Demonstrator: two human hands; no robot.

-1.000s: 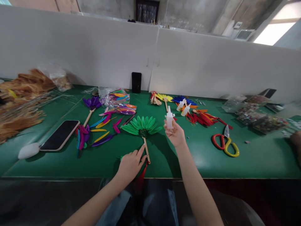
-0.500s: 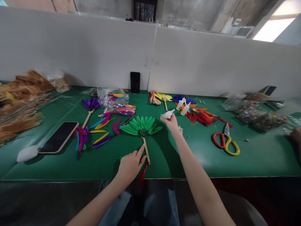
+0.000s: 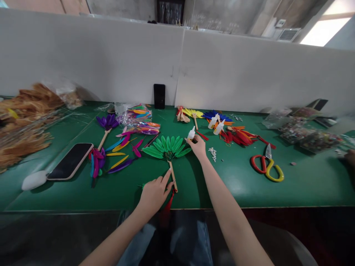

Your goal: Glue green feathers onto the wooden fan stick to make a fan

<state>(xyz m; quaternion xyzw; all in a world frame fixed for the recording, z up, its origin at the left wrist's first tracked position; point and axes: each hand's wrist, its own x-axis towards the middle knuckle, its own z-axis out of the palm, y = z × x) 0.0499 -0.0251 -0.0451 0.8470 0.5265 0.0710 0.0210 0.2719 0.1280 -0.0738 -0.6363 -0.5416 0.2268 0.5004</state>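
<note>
A green feather fan [image 3: 168,147] lies on the table in front of me, its wooden handle pointing my way and a red tassel [image 3: 167,207] at the handle's end. My left hand [image 3: 153,195] grips that handle, with the index finger along it and the thumb at its side. Right of the feathers, my right hand [image 3: 198,146] has its fingers closed around a small white glue bottle [image 3: 191,132], nozzle up. Small white beads [image 3: 212,154] lie to the right of this hand.
Beyond lie a yellow fan [image 3: 192,113], a blue fan [image 3: 215,115] and two more bottles [image 3: 219,128]. Scissors [image 3: 267,164] rest at right. A purple fan [image 3: 107,122], loose feathers [image 3: 119,162] and a phone [image 3: 70,161] are at left. A person's hand [image 3: 350,157] shows at the right edge.
My right hand has moved slightly left and down, and the glue bottle has turned from lying tilted to nearly upright. My left hand stays on the fan handle.
</note>
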